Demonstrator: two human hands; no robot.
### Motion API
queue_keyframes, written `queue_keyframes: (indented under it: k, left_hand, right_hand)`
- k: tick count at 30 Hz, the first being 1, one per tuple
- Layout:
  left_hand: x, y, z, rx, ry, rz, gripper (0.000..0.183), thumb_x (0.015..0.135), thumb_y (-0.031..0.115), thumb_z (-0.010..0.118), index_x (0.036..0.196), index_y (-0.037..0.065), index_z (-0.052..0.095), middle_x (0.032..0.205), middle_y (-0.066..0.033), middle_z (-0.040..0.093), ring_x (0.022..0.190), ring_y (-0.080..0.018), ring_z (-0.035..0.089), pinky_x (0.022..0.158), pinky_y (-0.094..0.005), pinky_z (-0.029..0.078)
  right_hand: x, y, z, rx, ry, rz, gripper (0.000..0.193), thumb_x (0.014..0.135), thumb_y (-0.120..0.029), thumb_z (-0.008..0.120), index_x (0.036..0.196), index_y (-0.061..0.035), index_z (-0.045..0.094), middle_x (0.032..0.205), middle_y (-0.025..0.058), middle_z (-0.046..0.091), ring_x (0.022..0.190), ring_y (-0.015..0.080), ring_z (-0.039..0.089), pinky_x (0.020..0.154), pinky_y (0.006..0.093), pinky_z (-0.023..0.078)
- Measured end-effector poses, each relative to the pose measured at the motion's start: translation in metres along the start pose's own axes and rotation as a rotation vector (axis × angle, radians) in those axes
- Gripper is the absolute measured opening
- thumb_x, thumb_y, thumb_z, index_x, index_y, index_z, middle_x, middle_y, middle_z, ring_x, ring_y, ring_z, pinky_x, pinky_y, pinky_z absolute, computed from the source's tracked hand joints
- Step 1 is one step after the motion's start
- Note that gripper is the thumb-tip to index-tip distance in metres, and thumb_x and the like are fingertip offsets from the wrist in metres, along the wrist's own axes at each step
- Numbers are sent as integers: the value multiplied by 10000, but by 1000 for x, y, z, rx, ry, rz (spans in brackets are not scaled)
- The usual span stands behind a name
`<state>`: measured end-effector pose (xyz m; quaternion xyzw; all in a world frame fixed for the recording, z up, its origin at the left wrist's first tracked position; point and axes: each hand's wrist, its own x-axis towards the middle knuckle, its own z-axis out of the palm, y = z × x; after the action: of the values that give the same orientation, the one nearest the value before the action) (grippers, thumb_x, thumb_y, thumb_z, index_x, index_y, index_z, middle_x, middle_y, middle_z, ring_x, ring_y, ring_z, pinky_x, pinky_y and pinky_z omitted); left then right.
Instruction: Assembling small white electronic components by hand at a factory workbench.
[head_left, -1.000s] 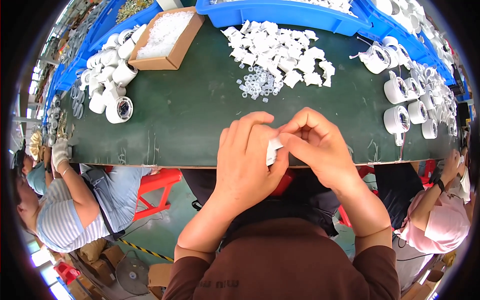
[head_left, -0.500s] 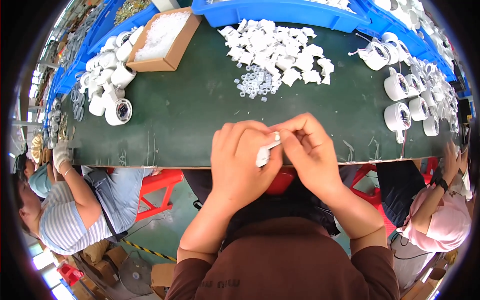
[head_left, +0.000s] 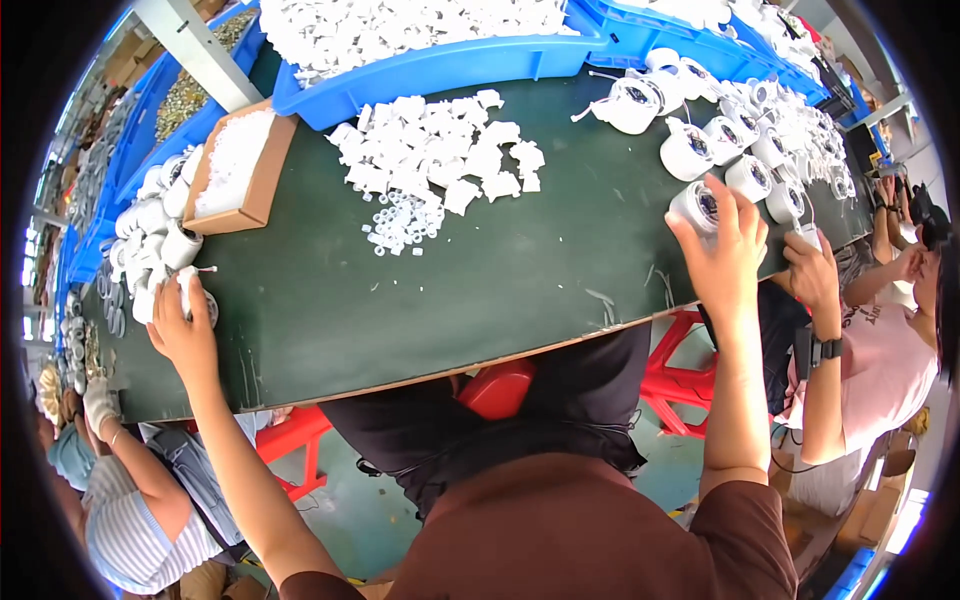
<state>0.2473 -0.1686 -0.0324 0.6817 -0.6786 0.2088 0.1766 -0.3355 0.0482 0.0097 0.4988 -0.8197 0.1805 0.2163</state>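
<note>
Across the flat green table [head_left: 450, 310], the right hand [head_left: 730, 250] straddled a white plastic cylinder [head_left: 688, 208], likely placed for reach; the left hand [head_left: 183, 330] covered another [head_left: 187, 283], both grips unclear.

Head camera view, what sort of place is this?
Probably a factory assembly workshop: a long green workbench, a blue bin heaped with small white parts, and a co-worker in pink beside the bench.

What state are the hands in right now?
Left hand: on a white housing; grip can't be told.
Right hand: at a second housing; grip can't be told.
</note>
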Motion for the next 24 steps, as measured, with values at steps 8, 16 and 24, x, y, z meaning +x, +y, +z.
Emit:
queue_keyframes:
  k: [8,16,24]
  left_hand:
    - [10,-6,0,126,447,90,528,930,476,702,1321,129,627,1353,-153,574,1286,-374,501,1052,-521,386]
    - [-84,215,-135,-1048,-463,429,867,759,233,859,1488,58,425,1470,-212,441,1359,-400,414,1131,-482,369]
    - [-107,217,-138,-1249,-510,258,692,796,70,783,1418,53,483,1246,-162,592,1099,-335,607,930,-407,499]
  right_hand:
    - [-12,-28,-6,735,-235,37,724,788,-35,793,1435,-35,466,1289,110,593,1190,213,592,1037,358,459]
    - [-29,-126,-20,912,-319,-684,663,685,10,814,1298,-99,587,1344,112,616,1275,314,565,1111,478,392]
    - [-34,-147,-21,1100,-264,-344,631,709,-26,838,1299,-102,627,1333,98,584,1293,263,451,1083,397,365]
